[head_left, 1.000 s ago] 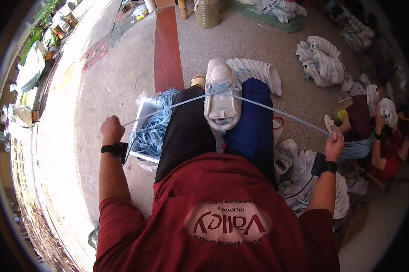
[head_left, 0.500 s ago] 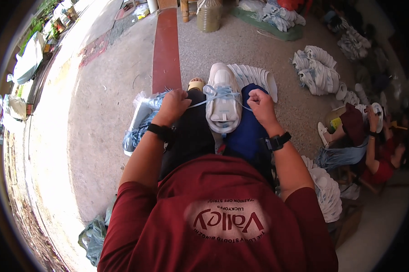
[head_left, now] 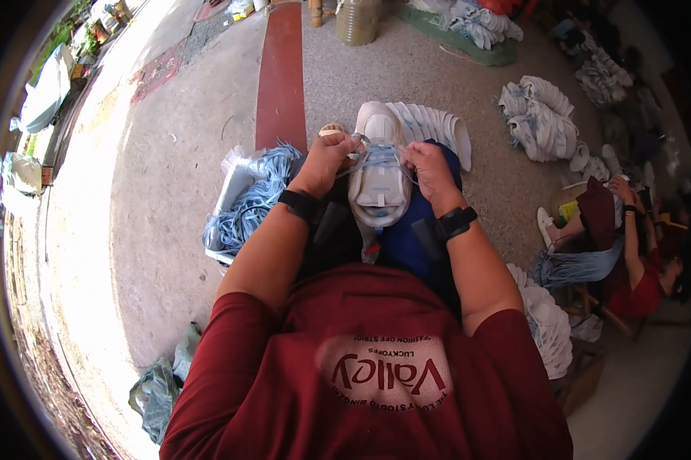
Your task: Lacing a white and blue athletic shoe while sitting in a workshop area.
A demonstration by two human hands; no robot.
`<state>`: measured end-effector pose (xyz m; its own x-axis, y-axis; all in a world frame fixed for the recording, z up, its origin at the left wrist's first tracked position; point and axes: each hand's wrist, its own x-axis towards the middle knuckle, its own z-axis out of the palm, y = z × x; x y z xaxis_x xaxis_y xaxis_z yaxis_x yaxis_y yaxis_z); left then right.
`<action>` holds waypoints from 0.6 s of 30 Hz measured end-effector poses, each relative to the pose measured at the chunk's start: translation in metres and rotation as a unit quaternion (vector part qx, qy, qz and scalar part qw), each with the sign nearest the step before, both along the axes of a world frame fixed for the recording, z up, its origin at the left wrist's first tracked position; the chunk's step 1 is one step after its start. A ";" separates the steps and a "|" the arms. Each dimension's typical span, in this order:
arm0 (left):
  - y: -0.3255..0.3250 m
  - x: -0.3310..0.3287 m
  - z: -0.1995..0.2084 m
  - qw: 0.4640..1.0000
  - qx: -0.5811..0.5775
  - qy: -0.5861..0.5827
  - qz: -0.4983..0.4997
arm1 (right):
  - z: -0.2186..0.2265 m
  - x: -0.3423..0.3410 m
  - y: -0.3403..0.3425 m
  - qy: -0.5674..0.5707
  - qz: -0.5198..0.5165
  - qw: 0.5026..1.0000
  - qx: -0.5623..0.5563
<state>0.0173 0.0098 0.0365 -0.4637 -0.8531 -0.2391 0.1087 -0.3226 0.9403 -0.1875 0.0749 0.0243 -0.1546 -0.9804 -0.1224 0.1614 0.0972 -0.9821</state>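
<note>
A white shoe upper [head_left: 381, 188] rests at my knees, its toe pointing away from me. Light blue shoelace [head_left: 382, 157] crosses its front. At its left edge my left hand [head_left: 331, 159] is closed, pinching one lace end. On the other side my right hand [head_left: 430, 166] pinches the other end close to the eyelets. Both fingertips are near the top of the lacing. Dark bands with small boxes sit on both my wrists.
A bin of blue laces [head_left: 253, 203] stands left of my legs. A row of white uppers [head_left: 437, 126] lies beyond the shoe; more piles [head_left: 538, 119] lie to the right. A co-worker [head_left: 636, 268] sits at the far right. A green plastic bag [head_left: 157, 395] lies at lower left.
Both hands have come inward from pulling the laces out wide to the shoe's lacing. The co-worker's hands have shifted, and my view has tilted slightly.
</note>
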 end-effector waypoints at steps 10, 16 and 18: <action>-0.003 0.003 -0.025 0.990 -0.115 -0.067 0.036 | 0.001 0.018 0.004 0.124 -0.051 0.991 -0.001; 0.011 0.006 0.000 0.995 -0.095 -0.008 0.034 | 0.003 0.019 0.016 0.259 -0.064 0.958 -0.106; 0.014 0.008 0.006 0.997 -0.055 0.043 -0.018 | 0.006 0.018 0.017 0.242 -0.086 0.963 -0.084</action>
<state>0.0254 0.0236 0.0422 -0.5092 -0.8545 -0.1025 0.1812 -0.2228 0.9579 -0.1691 0.0920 0.0300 -0.3149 -0.9350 0.1631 -0.3188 -0.0577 -0.9461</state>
